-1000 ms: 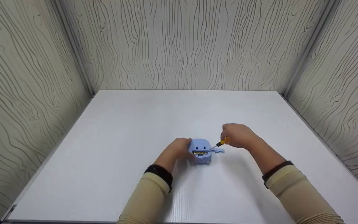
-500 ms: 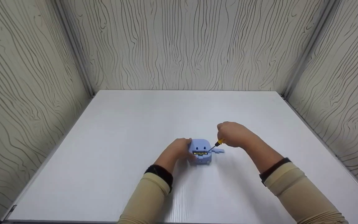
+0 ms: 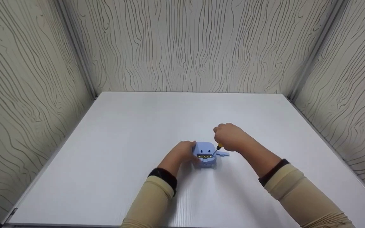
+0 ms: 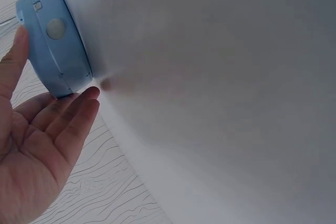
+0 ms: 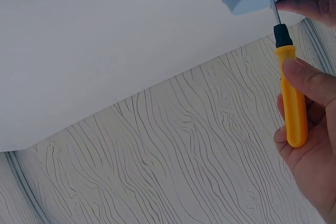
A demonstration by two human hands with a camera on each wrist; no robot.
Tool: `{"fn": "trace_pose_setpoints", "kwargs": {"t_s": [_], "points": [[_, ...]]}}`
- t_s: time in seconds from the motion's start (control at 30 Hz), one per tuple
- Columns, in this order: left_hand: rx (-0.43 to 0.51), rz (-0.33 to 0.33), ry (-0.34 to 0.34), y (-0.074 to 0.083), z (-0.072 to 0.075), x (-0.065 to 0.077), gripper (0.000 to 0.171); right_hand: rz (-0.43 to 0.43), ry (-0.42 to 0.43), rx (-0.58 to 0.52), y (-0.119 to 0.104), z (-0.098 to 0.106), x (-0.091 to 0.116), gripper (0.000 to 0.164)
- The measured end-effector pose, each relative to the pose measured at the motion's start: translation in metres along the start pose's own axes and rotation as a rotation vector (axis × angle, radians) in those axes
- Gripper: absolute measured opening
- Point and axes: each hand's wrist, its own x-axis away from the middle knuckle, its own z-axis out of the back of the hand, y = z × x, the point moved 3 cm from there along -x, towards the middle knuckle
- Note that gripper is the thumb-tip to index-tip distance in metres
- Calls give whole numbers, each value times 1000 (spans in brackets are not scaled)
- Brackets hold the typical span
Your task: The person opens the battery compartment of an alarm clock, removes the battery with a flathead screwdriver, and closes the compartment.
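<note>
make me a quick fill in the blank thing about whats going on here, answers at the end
The right grip holds a screwdriver whose handle is coloured ____.
The device held by the left grip is coloured ____.
In the head view, a flap sticks out from the device's ____ side.
The tabletop is coloured ____.

Missing words: yellow; blue; right; white.

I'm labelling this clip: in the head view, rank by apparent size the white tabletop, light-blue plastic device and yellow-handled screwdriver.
1. White tabletop
2. Light-blue plastic device
3. Yellow-handled screwdriver, partly hidden by the right hand
</note>
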Motion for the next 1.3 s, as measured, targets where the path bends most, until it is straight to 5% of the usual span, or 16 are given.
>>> {"fn": "trace_pose_setpoints", "kwargs": {"t_s": [0.3, 0.5, 0.63, 1.3], "points": [[-12, -25, -1, -1, -1, -1, 87, -7, -1, -17, 2, -3, 1, 13], [-77, -89, 14, -1, -1, 1, 85, -101, -50, -160, 8, -9, 3, 18], [-77, -79, 11, 0, 0, 2, 86, -154, -80, -235, 11, -13, 4, 17], [-53, -25, -13, 0, 2, 3, 87, -164, -68, -508, 34, -46, 13, 9]]}}
